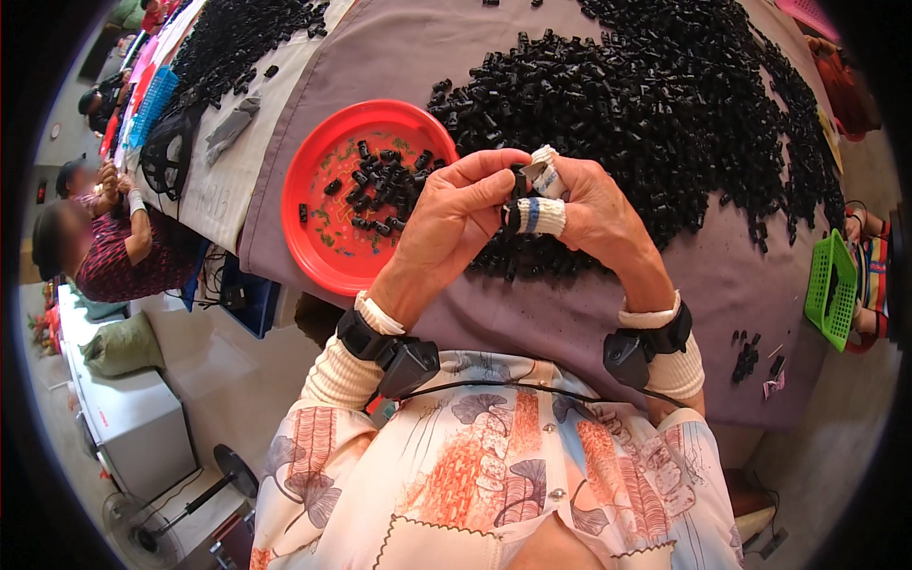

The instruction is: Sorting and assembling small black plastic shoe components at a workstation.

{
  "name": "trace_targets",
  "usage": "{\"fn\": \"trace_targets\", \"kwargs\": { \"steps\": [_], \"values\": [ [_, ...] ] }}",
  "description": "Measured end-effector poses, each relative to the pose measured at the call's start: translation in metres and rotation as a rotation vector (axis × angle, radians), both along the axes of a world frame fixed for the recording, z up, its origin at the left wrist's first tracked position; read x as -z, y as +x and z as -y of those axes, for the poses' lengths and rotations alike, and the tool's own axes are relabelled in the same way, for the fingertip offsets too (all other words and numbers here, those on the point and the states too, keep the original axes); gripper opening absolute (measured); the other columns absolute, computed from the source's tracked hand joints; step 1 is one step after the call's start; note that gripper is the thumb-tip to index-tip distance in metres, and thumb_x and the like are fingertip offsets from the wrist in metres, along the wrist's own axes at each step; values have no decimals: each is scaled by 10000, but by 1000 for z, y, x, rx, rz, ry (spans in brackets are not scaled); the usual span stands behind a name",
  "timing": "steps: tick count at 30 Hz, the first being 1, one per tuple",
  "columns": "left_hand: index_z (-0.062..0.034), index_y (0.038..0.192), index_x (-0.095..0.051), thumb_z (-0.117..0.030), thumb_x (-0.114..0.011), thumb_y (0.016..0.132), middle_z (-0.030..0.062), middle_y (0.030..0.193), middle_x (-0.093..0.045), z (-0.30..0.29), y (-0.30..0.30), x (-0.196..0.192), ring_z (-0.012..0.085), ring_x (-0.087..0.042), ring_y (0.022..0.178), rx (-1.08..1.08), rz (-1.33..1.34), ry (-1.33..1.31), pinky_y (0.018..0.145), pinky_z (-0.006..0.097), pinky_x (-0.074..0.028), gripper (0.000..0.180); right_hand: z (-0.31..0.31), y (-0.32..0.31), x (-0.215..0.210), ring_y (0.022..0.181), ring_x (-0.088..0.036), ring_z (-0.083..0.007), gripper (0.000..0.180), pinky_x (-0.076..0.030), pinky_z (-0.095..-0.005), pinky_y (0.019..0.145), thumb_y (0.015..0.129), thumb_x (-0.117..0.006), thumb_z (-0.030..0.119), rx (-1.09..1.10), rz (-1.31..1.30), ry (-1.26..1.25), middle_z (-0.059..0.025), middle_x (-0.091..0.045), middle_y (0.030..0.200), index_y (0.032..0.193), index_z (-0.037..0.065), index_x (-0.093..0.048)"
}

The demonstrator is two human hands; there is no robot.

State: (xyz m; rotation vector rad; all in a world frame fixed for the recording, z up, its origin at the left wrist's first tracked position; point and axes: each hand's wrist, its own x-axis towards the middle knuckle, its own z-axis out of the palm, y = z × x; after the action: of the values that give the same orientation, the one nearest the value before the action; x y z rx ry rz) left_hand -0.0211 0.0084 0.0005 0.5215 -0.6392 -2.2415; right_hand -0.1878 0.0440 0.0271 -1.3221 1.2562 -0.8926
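My left hand (445, 217) pinches a small black plastic piece (519, 180) between thumb and fingertips, above the table. Close against it, my right hand (600, 211) is closed, with white knitted sleeves with blue stripes on its thumb and a finger. A thin grey blade (535, 170) shows at the right fingertips, touching or very near the black piece; most of it is hidden. Behind my hands spreads a large pile of black plastic pieces (646, 123). To the left, a round red tray (309, 249) with a printed pattern holds several loose black pieces.
A purple-grey cloth (532, 318) covers the table. At the right edge are a green basket (830, 290) and another person's hands. A few black pieces (747, 353) lie near right. Another person (123, 237) sits at left by a pale-covered table (223, 176). A fan (142, 527) stands lower left.
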Motion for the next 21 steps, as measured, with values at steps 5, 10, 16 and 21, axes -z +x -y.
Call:
{"fn": "trace_targets", "kwargs": {
  "steps": [5, 10, 16, 21],
  "values": [
    [22, 1066, -571, -49, -538, 870, 97, 997, -614, -1, 1, 1, 149, -596, 881, 17, 5, 8, 793, 286, -496, 210, 0, -2, 5, 559, -411, -99, 364, -361, -278, 508, 684, -734, 324, -18, -75, -15, 0, -462, 600, 693, 19, -535],
    [31, 1089, -552, -65, -546, 867, 103, 959, -621, -1, 0, 1, 154, -618, 851, -3, 33, 13, 764, 284, -513, 242, 0, -1, 6, 559, -422, -107, 370, -370, -284, 515, 690, -728, 327, -25, -60, -25, -9, -470, 597, 699, 9, -539],
    [21, 1057, -571, -46, -540, 869, 87, 981, -615, -1, 1, -2, 136, -596, 869, -23, 74, -74, 779, 277, -498, 202, -1, 0, 8, 566, -436, -88, 310, -375, -271, 516, 707, -724, 267, -18, -47, -58, 4, -492, 605, 718, 4, -561],
    [15, 1056, -564, -57, -555, 864, 72, 960, -613, -1, 2, 3, 120, -592, 863, -8, 20, -27, 770, 261, -493, 206, 0, 0, 4, 583, -438, -63, 250, -378, -241, 515, 698, -732, 207, 31, 33, 28, 26, -503, 623, 761, 11, -589]
  ]
}}
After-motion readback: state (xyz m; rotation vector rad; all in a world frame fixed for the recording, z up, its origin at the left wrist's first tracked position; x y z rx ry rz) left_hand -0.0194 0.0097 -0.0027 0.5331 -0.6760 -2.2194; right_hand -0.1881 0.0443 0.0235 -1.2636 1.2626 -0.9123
